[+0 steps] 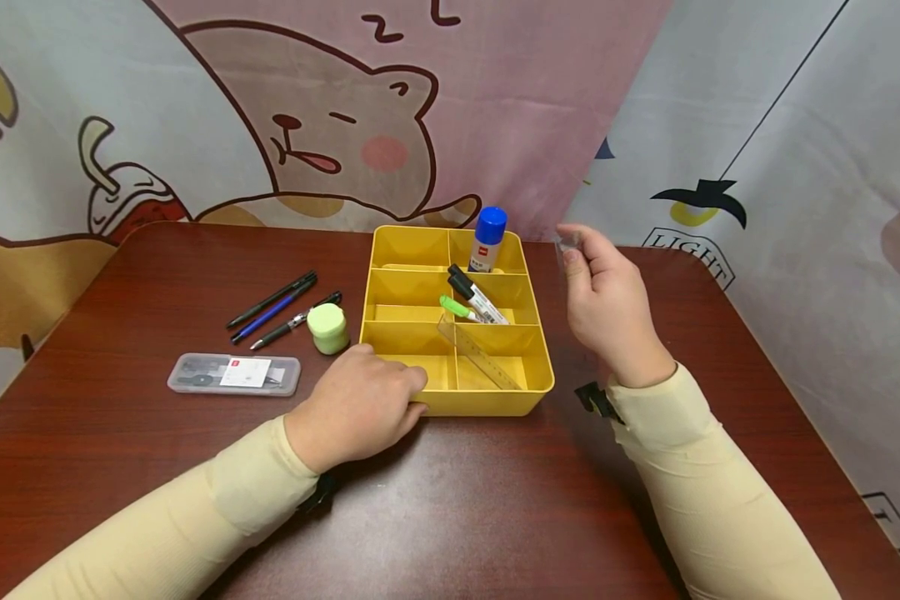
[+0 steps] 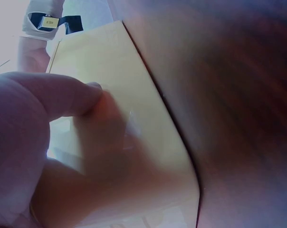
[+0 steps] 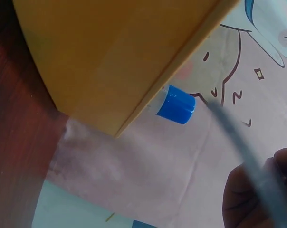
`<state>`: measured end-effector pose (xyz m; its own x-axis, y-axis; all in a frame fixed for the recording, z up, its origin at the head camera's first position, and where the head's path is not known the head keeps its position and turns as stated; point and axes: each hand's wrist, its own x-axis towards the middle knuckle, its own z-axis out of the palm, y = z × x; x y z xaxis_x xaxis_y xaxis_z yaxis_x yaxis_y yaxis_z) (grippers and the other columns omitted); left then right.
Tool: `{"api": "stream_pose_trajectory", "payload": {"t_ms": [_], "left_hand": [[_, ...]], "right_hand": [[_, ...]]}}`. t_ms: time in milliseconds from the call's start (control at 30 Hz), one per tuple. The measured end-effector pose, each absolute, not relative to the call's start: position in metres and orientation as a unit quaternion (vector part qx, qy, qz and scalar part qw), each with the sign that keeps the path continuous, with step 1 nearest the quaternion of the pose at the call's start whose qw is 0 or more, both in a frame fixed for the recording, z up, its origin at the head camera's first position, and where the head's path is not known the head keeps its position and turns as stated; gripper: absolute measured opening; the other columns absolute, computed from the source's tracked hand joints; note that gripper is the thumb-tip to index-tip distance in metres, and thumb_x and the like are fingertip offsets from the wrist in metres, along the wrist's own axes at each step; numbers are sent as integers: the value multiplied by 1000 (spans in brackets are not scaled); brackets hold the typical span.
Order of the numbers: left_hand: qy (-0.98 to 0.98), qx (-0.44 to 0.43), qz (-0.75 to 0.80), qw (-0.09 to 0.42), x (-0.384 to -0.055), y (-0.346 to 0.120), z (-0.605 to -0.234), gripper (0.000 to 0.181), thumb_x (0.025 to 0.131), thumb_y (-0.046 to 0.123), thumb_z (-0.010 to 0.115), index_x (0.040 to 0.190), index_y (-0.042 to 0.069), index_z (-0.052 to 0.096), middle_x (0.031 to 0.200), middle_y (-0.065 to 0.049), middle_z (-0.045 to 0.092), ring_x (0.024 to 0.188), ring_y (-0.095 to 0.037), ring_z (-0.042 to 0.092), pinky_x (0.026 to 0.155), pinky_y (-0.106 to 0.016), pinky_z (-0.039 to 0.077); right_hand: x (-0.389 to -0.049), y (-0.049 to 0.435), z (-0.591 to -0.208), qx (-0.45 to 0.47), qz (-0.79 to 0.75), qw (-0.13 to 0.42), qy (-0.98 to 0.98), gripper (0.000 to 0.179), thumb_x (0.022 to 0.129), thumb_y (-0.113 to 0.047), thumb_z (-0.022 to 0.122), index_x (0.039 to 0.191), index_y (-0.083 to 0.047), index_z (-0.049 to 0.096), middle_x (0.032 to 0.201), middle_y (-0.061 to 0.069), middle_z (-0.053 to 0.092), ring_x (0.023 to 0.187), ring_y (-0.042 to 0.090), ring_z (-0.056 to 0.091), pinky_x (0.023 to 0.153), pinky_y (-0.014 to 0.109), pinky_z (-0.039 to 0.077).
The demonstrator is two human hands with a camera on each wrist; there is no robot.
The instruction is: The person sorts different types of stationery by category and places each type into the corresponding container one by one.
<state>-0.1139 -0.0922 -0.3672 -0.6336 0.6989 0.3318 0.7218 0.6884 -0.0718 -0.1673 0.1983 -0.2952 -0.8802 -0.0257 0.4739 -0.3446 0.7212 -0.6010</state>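
Observation:
A yellow divided storage box [image 1: 435,403] stands on the table. My left hand [image 1: 360,400] grips its front-left rim, with the thumb [image 2: 72,95] against the outer front wall. Beyond the box's right side, raised, my right hand [image 1: 607,292] pinches a thin clear plastic piece [image 1: 566,244], a blurred grey strip in the right wrist view; its kind cannot be told. A blue-capped glue stick [image 1: 487,237] stands in the back-right compartment. Black markers [image 1: 480,298] and a green-capped pen [image 1: 459,307] lean in the middle-right one. A clear ruler [image 1: 483,358] slants in the front-right one.
Left of the box lie a black pen [image 1: 270,300], a blue pen [image 1: 273,312] and a black-and-silver pen [image 1: 292,322]. Beside them sit a light green round container [image 1: 328,327] and a clear case [image 1: 195,375] with a compass inside. A printed cloth [image 1: 525,108] hangs behind the table.

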Motion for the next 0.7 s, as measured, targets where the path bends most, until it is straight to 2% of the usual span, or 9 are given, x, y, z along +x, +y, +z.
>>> {"api": "stream_pose_trajectory", "payload": {"t_ms": [300,700], "left_hand": [[-903,-394,-32,170,-114,-92,-367,33,83,38,81,72,20,56,59,7,56,55,-12,59,57,-39,39],[-905,-392,-27,162,-114,-92,-367,32,85,39,80,73,20,57,59,7,57,56,-12,60,57,-39,39]], "right_hand": [[-175,200,-302,78,340,180,-920,35,111,-17,47,141,-5,61,137,18,69,126,35,66,108,55,51],[-185,202,-312,83,304,151,-937,34,110,-16,49,139,-5,63,136,16,70,127,35,66,110,55,49]]}}
